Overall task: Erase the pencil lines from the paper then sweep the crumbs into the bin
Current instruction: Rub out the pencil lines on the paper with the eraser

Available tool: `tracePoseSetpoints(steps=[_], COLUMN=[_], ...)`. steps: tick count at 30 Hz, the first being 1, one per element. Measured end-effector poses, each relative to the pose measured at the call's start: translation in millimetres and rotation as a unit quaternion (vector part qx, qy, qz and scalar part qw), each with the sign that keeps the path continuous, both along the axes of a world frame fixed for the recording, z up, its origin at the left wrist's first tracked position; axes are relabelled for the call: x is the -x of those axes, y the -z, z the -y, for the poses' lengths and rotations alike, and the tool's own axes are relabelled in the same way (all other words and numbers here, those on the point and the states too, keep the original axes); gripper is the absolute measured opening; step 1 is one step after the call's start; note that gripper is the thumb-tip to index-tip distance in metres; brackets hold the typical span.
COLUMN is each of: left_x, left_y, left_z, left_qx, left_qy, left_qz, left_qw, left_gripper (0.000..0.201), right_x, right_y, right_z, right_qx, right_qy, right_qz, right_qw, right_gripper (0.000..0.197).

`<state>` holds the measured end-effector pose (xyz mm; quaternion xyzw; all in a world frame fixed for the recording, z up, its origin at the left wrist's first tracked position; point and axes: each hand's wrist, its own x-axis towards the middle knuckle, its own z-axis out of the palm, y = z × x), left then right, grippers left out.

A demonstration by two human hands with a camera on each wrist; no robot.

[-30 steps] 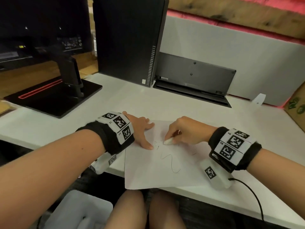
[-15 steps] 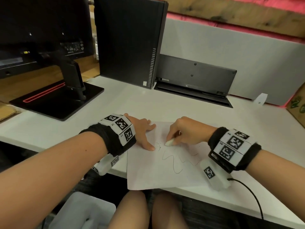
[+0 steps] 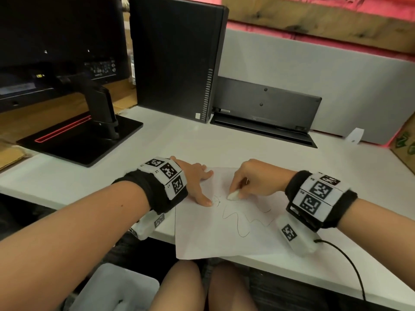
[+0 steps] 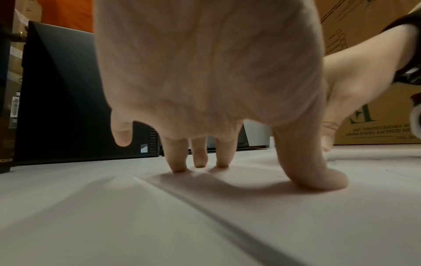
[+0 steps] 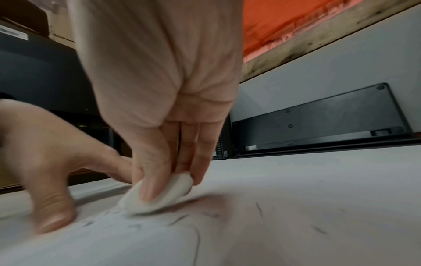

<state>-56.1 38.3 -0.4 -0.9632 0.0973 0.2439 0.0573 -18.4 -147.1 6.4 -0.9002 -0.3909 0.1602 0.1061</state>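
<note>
A white sheet of paper lies on the white desk, its near edge hanging over the front. A wavy pencil line crosses its middle, and dark eraser crumbs lie scattered on it. My right hand pinches a white eraser between thumb and fingers and presses it onto the paper; the eraser looks blurred. My left hand presses spread, straight fingers on the sheet's upper left part, thumb next to the eraser.
A black computer tower, a monitor stand and a black keyboard leaning on the grey partition stand behind the paper. A cardboard box is at the right. A grey bin sits on the floor below, left of my knees.
The eraser in my right hand has shifted slightly over the faint marks near my left thumb. The left hand has stayed pressed on the paper.
</note>
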Motion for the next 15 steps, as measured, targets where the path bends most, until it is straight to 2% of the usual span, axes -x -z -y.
tracePoseSetpoints(steps=[4, 11, 15], left_x=[1.2, 0.3, 0.6], left_y=[-0.3, 0.3, 1.8], left_z=[0.4, 0.6, 1.0], left_qx=[-0.008, -0.007, 0.002], left_qy=[0.004, 0.001, 0.006], left_qz=[0.004, 0.006, 0.030], left_qw=[1.000, 1.000, 1.000], left_gripper=[0.093, 0.092, 0.091], right_x=[-13.1, 3.3, -0.4], right_y=[-1.9, 5.4, 0.8], right_z=[-15.7, -3.7, -14.1], right_qx=[-0.020, 0.008, -0.019], right_qy=[0.025, 0.012, 0.018], right_qz=[0.051, 0.015, 0.058], right_qw=[0.998, 1.000, 0.998], right_gripper=[0.022, 0.018, 0.021])
